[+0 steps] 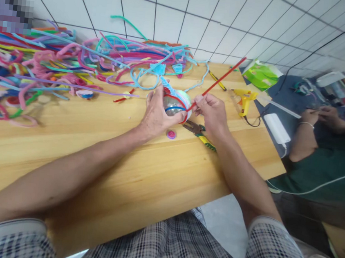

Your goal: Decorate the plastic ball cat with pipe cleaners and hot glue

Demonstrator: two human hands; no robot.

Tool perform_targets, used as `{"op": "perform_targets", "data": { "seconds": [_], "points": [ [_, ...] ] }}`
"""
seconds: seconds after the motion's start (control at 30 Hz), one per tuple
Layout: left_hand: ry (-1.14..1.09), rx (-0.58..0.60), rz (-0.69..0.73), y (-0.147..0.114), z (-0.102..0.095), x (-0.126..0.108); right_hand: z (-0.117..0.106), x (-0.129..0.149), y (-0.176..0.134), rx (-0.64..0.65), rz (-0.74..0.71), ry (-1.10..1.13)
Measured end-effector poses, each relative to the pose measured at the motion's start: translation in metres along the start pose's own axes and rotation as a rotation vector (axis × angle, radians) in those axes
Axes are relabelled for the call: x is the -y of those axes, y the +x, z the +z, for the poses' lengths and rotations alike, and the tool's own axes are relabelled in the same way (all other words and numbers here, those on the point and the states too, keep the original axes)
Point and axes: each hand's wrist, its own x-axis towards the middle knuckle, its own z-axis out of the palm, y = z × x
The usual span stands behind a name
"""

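Note:
My left hand (158, 113) is closed around a round, shiny, clear-looking ball (172, 104) banded with red, blue and pale pipe cleaners. In my right hand (211, 112), thumb and fingers pinch a red pipe cleaner (223, 80); its free end sticks up to the right, and its lower end meets the side of the ball. Just below my right hand lie pliers (204, 138) with yellow-green handles. A small pink and purple disc (171, 134) rests on the table in front of the ball.
Heaps of coloured pipe cleaners (84, 60) cover the back left of the wooden table (118, 172). To the right stand a yellow glue gun (245, 100), a green packet (261, 76) and a white power strip (276, 128). A co-worker's hands (318, 115) are at the adjoining dark table.

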Motion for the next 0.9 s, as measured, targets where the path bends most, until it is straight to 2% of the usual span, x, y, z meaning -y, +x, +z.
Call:
{"op": "perform_targets", "data": {
  "seconds": [0.2, 0.47, 0.53, 0.67, 0.77, 0.83, 0.9],
  "points": [
    [-0.012, -0.012, -0.003, 0.001, 0.002, 0.004, 0.003, 0.0, 0.008, 0.024, 0.024, -0.052],
    [-0.032, -0.019, 0.038, 0.001, 0.006, 0.009, 0.008, 0.017, -0.007, -0.122, -0.266, -0.4],
    [-0.032, -0.039, 0.031, 0.001, 0.008, 0.011, 0.007, 0.014, -0.003, -0.102, -0.257, -0.389],
    [-0.038, -0.06, 0.025, 0.001, 0.009, 0.011, 0.001, -0.001, 0.007, -0.049, -0.138, -0.264],
    [-0.044, -0.049, 0.027, 0.0, 0.008, 0.011, -0.004, -0.008, 0.0, -0.027, -0.103, -0.194],
    [-0.047, -0.036, 0.033, 0.001, 0.007, 0.01, -0.007, -0.005, -0.013, -0.056, -0.169, -0.261],
    [-0.045, -0.024, 0.04, 0.001, 0.006, 0.01, -0.008, 0.003, -0.029, -0.082, -0.297, -0.421]
  ]
}}
